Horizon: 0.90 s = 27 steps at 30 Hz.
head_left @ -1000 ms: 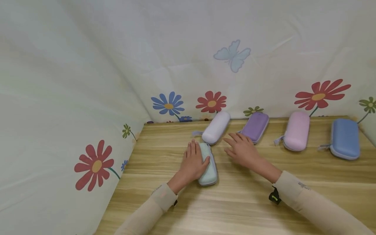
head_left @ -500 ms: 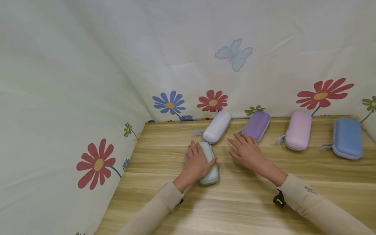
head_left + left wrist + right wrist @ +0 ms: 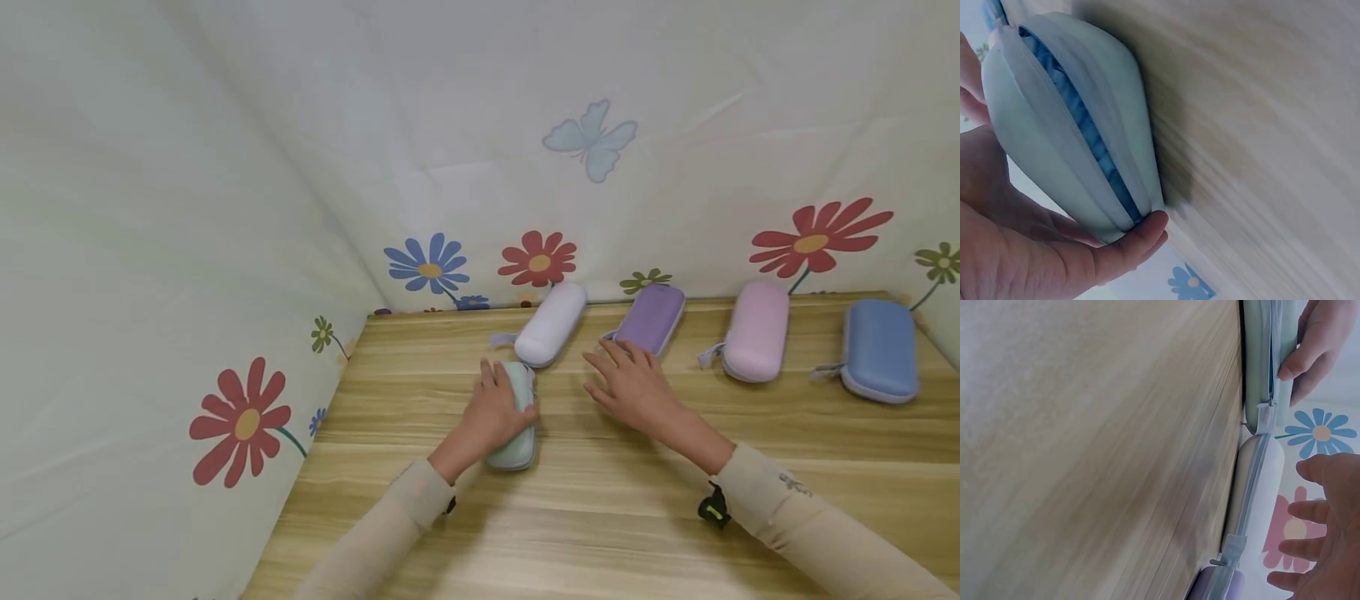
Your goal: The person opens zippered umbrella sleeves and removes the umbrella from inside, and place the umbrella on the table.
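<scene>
1. A pale cloth backdrop [image 3: 375, 142] hangs along the far and left sides of my work, printed with flowers [image 3: 246, 425] and a butterfly [image 3: 591, 140].
2. In front of it spreads the wood-grained worktop [image 3: 615, 525].
3. My beige left sleeve [image 3: 382, 533] and right sleeve [image 3: 817, 529] reach in from the near side.
4. My right hand [image 3: 637, 392] hangs over the worktop at the near end of the purple case [image 3: 651, 318], its fingers [image 3: 1302, 549] spread and holding nothing. From the head view they overlap that case, and I cannot tell whether they touch it.
5. My left hand [image 3: 487, 417] grips the mint green case [image 3: 514, 452], fingers on its left and far part, thumb [image 3: 1132, 247] crossing to the right side. In the left wrist view, the thumb's tip presses at one end of the parted zip.
6. The blue case [image 3: 880, 350] lies at the far right, the pink case [image 3: 757, 332] to its left, both well apart from my fingers.
7. The mint green case lies on the worktop between my left thumb and fingers, zip side turned right, far end just beside the white case [image 3: 551, 325].
8. That white case slants toward the far right, left of the purple one.
9. Blue lining [image 3: 1088, 131] shows through the zip's gap.
10. A pull tab [image 3: 502, 339] pokes left from the white case.
</scene>
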Available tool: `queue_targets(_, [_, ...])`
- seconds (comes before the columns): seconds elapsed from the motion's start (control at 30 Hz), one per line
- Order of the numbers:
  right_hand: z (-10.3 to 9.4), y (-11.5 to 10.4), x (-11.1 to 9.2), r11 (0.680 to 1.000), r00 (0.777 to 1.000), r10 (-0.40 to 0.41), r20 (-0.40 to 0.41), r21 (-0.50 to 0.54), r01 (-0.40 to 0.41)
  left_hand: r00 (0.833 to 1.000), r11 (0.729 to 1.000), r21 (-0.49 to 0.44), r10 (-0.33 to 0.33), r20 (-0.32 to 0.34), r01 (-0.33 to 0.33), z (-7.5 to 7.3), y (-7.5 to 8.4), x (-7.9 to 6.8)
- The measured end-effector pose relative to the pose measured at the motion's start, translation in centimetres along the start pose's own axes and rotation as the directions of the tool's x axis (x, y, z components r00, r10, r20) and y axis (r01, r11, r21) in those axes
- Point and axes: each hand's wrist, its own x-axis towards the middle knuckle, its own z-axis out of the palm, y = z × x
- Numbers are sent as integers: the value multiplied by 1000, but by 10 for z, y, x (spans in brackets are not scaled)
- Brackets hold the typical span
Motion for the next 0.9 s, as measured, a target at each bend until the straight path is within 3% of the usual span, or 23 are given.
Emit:
queue_targets(0.4, [-1,-1,0,1000,999,12,30,10,-13,999,999,-1,-33,0,33,-17,-29,12])
queue_targets(0.63, [-2,-1,1,1000,999,10,38,9,-11,998,999,7,-42,41,42,-24,-44,22])
queue_targets(0.9, [-1,-3,4,1000,998,21,54,14,-22,995,995,67,-82,49,79,-34,-57,33])
